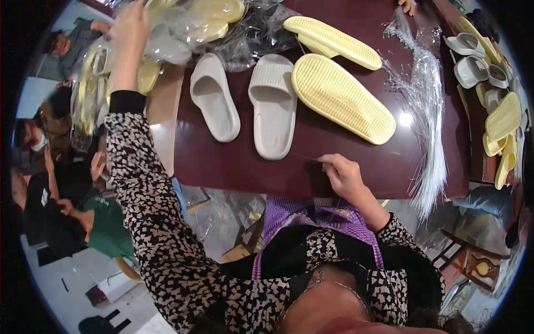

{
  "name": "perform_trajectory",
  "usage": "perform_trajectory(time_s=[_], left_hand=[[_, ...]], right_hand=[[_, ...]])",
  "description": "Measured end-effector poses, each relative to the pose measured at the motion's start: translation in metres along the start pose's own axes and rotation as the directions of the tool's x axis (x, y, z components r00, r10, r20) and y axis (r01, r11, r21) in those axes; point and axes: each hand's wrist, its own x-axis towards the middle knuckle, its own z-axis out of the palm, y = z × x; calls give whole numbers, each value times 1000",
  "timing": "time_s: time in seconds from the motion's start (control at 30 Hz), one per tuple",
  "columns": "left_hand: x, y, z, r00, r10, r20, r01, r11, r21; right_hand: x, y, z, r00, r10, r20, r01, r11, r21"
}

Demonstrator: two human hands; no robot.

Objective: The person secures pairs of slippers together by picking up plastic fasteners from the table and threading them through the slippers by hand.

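On the table [233,161], two grey slippers [272,103]; left hand [130,25] grips bagged slippers [183,28]; right hand [342,172] loosely curled.

Dark table [345,161] bears slippers [272,103], perhaps plastic strands [425,111].

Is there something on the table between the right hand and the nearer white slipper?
Nothing visible. The right hand rests at the near table edge, and only bare dark tabletop lies between it and the white slipper.
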Motion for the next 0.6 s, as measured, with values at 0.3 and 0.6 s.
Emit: perform_trajectory(time_s=[0.3, 0.6], left_hand=[[-131, 200, -73, 911, -245, 332, 407, 663, -628], [-181, 257, -79, 727, -343, 594, 662, 580, -475]], right_hand=[[5, -1, -9, 996, 87, 25, -88, 996, 33], [28, -9, -72, 986, 37, -161, -51, 995, -87]])
